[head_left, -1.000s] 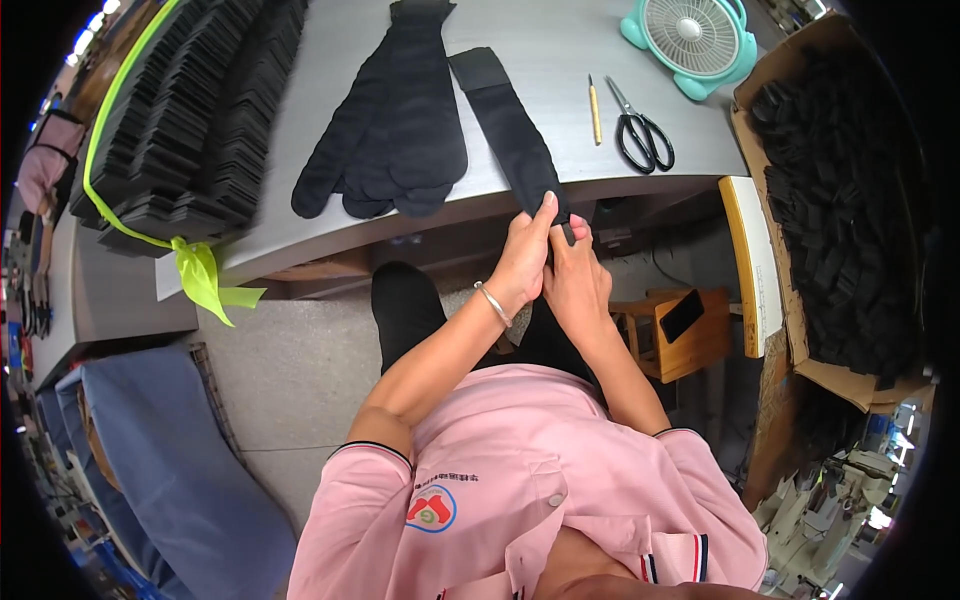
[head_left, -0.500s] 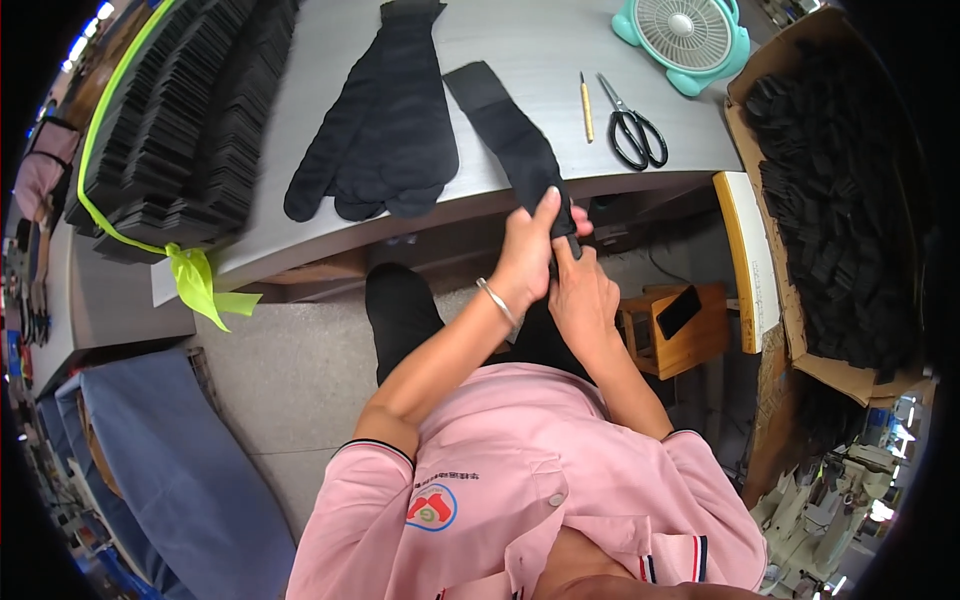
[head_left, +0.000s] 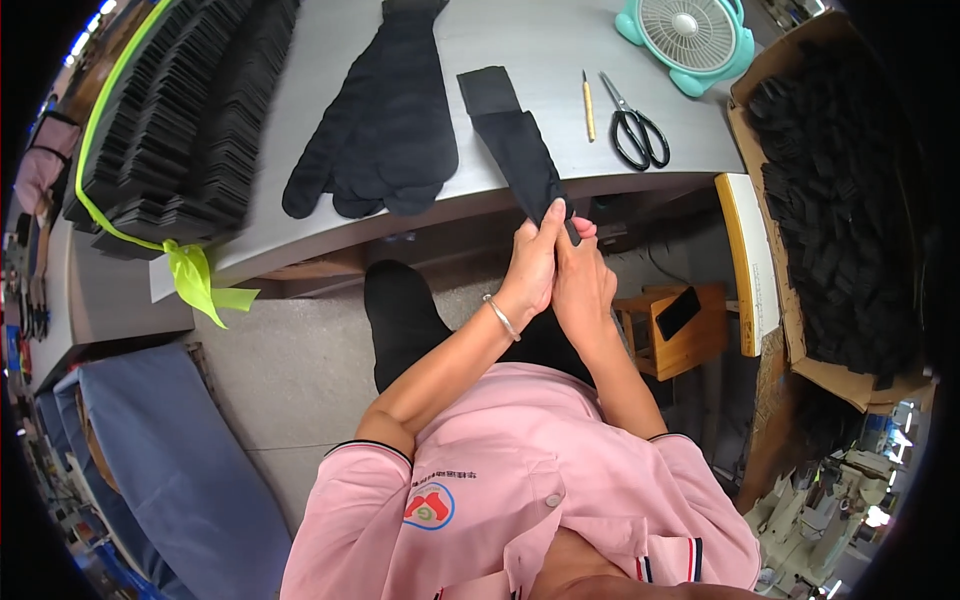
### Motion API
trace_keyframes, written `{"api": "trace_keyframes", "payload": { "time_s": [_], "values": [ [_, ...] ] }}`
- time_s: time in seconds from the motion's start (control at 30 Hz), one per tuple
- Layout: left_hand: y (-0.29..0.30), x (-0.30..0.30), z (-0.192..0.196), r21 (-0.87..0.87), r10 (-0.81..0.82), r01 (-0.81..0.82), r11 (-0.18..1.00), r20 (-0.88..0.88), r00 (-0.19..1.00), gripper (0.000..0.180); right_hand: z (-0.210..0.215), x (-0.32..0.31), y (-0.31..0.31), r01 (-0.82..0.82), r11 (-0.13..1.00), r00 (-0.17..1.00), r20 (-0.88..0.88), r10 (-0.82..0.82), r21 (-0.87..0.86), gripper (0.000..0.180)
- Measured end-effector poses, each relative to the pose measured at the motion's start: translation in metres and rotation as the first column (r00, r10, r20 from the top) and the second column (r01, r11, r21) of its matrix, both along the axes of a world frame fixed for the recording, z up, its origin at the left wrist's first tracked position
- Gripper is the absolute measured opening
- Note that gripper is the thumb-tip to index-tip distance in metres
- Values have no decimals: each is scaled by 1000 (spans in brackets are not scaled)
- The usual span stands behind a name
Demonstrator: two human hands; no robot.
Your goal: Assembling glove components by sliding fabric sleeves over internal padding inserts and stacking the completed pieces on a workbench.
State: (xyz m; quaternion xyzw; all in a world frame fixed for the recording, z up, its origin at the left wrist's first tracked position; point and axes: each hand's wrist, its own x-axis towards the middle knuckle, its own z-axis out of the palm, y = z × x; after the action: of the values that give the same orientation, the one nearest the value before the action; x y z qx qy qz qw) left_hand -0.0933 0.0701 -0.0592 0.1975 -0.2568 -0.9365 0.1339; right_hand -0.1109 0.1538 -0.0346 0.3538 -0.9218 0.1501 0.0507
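From the head camera, your left hand [head_left: 532,262] and right hand [head_left: 583,283] are pressed together, both pinching the lower end of a long black fabric sock [head_left: 520,150]. It drapes over the front edge of the grey tabletop [head_left: 560,60], beside black-handled scissors [head_left: 634,124].

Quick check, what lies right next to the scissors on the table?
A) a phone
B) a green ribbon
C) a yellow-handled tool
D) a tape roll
C: a thin yellow-handled tool lies just left of the scissors on the grey table, below the teal fan.
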Motion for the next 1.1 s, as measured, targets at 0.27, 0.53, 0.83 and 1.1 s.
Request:
{"api": "trace_keyframes", "payload": {
  "time_s": [0.27, 0.53, 0.83, 1.1],
  "values": [
    [-27, 1, 7, -33, 34, -32, 999, 85, 996, 35, 2, 18, 3, -21, 997, 999, 36, 18, 80, 33],
    [-31, -7, 17, 7, 12, -13, 1000, 36, 999, 38, 2, 1, -12, -30, 999, 999, 18, 31, -28, 19],
    [-12, 4, 8, -29, -70, 71, 997, 30, 997, 44, 2, -1, -7, 33, 999, 986, 161, -35, 15, 39],
    [-4, 1, 11, -54, 13, -8, 999, 97, 995, 34, -3, 7, 2, -3, 1000, 997, 73, 3, -8, 29]
  ]
}}
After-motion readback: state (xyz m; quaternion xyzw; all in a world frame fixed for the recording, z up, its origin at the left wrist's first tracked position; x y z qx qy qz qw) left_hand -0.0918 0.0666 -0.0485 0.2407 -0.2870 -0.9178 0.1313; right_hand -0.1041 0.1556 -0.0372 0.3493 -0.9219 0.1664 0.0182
